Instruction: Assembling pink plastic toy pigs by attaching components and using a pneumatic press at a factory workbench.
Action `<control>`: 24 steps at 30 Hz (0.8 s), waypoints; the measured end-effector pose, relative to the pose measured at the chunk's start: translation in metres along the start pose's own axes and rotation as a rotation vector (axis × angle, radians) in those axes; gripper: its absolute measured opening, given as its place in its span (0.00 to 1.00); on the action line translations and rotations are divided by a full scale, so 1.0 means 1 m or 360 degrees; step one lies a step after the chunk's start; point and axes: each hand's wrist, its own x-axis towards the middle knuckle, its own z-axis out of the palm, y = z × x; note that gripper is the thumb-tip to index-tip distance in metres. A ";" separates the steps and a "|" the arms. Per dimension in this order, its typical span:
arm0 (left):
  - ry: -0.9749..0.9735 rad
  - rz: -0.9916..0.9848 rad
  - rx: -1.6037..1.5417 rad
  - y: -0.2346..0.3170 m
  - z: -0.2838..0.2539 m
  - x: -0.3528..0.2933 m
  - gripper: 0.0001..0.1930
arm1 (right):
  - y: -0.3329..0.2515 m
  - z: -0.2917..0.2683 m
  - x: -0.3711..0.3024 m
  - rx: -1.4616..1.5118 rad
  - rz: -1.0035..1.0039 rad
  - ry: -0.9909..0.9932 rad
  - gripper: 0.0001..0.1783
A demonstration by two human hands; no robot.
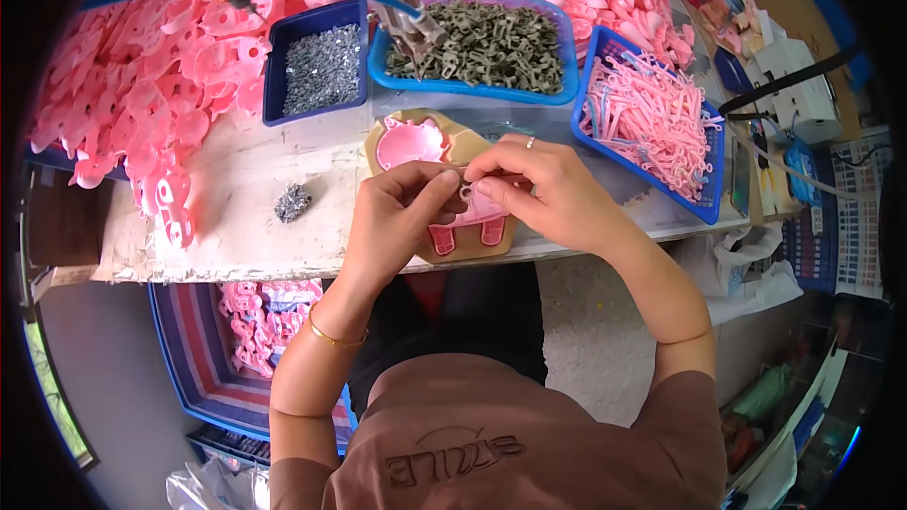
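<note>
Pink plastic shows first in my head view: the moulded piece [480, 212] lies in a tan holder [460, 145], beneath both hands. Left hand [402, 212] and right hand [543, 179] angle inward, fingertips bunched close; whether they clamp anything, I cannot tell.

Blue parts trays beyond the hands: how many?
3: a dark-blue tray of silvery bits at left, a light-blue tray of grey-green clips in the middle, a blue basket of pink pieces at right. Another may hide under the left pink heap.
</note>
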 end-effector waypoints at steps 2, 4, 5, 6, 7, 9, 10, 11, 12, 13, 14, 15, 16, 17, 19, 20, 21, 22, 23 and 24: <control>0.0028 -0.0010 0.0059 0.001 -0.001 0.000 0.12 | -0.002 0.004 0.001 0.0040 0.0048 0.0006 0.08; 0.0050 -0.0019 0.0118 0.002 -0.002 -0.001 0.12 | -0.005 0.006 0.002 0.0076 0.0098 0.0017 0.08; 0.0055 -0.0002 0.0126 0.002 -0.003 -0.002 0.12 | -0.007 0.006 0.002 -0.0061 0.0056 0.0023 0.08; 0.0059 0.0015 0.0135 0.002 -0.003 -0.003 0.12 | -0.009 0.006 0.003 -0.0197 0.0014 0.0031 0.08; 0.0061 0.0014 0.0131 0.003 -0.003 -0.003 0.12 | -0.008 0.007 0.003 -0.0198 0.0015 0.0027 0.08; 0.0046 0.0027 0.0176 0.004 -0.002 -0.003 0.12 | -0.007 0.009 0.004 -0.0214 -0.0040 0.0104 0.07; 0.0047 0.0026 0.0175 0.004 -0.002 -0.003 0.12 | -0.007 0.010 0.003 -0.0213 -0.0039 0.0101 0.07; 0.0057 0.0040 0.0207 0.003 -0.003 -0.003 0.12 | -0.006 0.012 0.003 -0.0324 -0.0091 0.0117 0.07; 0.0067 0.0054 0.0240 0.003 -0.003 -0.003 0.12 | -0.006 0.013 0.002 -0.0435 -0.0143 0.0133 0.08; 0.0067 0.0052 0.0238 0.002 -0.003 -0.004 0.12 | -0.006 0.015 0.001 -0.0435 -0.0140 0.0131 0.08; 0.0089 0.0078 0.0292 0.001 -0.002 -0.003 0.12 | -0.007 0.018 -0.001 -0.0494 -0.0245 0.0143 0.08; 0.0110 0.0105 0.0345 0.001 -0.002 -0.003 0.12 | -0.007 0.019 -0.002 -0.0554 -0.0350 0.0155 0.09; 0.0111 0.0102 0.0346 0.002 -0.002 -0.003 0.12 | -0.006 0.020 -0.002 -0.0551 -0.0349 0.0154 0.09; 0.0106 0.0088 0.0326 0.004 -0.001 -0.004 0.12 | -0.006 0.020 -0.003 -0.0469 -0.0245 0.0180 0.10; 0.0099 0.0072 0.0306 0.006 -0.001 -0.004 0.12 | -0.005 0.020 -0.004 -0.0385 -0.0138 0.0205 0.10; 0.0083 0.0083 0.0350 0.005 -0.002 -0.004 0.12 | -0.006 0.020 -0.004 -0.0138 -0.0001 0.0219 0.11; 0.0067 0.0094 0.0393 0.005 -0.002 -0.004 0.12 | -0.007 0.020 -0.004 0.0110 0.0135 0.0232 0.12; 0.0068 0.0092 0.0394 0.004 -0.003 -0.004 0.12 | -0.007 0.018 -0.004 0.0111 0.0136 0.0231 0.12; 0.0049 0.0082 0.0345 0.002 -0.004 -0.003 0.12 | -0.007 0.017 -0.003 0.0033 0.0109 0.0205 0.12; 0.0031 0.0071 0.0297 0.001 -0.005 -0.003 0.12 | -0.007 0.016 -0.003 -0.0045 0.0081 0.0178 0.12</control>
